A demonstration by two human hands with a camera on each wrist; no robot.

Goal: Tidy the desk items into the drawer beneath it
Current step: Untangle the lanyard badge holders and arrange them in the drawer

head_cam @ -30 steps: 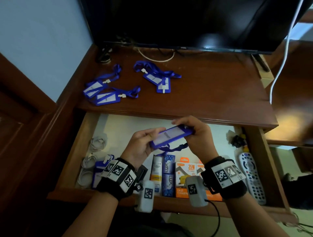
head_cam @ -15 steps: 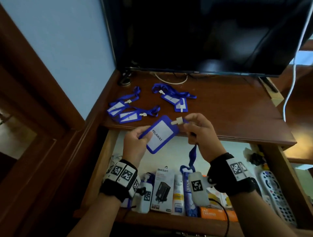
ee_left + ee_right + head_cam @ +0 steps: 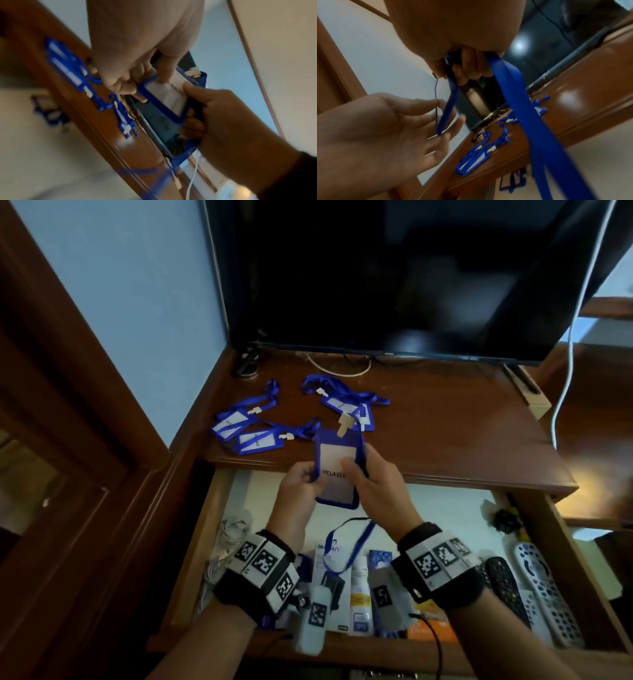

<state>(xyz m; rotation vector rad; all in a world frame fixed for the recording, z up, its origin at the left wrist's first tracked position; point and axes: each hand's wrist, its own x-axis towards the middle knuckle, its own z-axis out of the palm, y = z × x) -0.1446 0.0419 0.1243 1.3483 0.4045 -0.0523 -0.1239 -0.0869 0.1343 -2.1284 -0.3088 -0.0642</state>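
A person's left hand [image 3: 301, 481] and right hand [image 3: 371, 479] hold a blue badge holder [image 3: 337, 470] upright above the open drawer [image 3: 565, 546], just in front of the desk's [image 3: 445, 433] front edge. The left hand's fingers curl round the holder's left edge; the right hand's thumb presses its printed card face while the fingers close behind it, where the right wrist view suggests they also trap the lanyard [image 3: 346, 546], though blur leaves that uncertain. The blue ribbon hangs in a loop from the holder down toward the boxes [image 3: 363, 587] standing along the drawer's front. Farther back on the desk from the holder, four more badge holders [image 3: 253, 429] with lanyards lie in two loose groups, ahead of a dark television [image 3: 394, 285]. Remote controls [image 3: 534, 583] lie at the drawer's right side, coiled white cables [image 3: 229, 535] at its left. The holder looks light and slightly flexible, with a smooth plastic face that may slip; its rigid frame edges appear the surest hold, while the limp strap is likely to trail and snag on the drawer's contents unless gathered first
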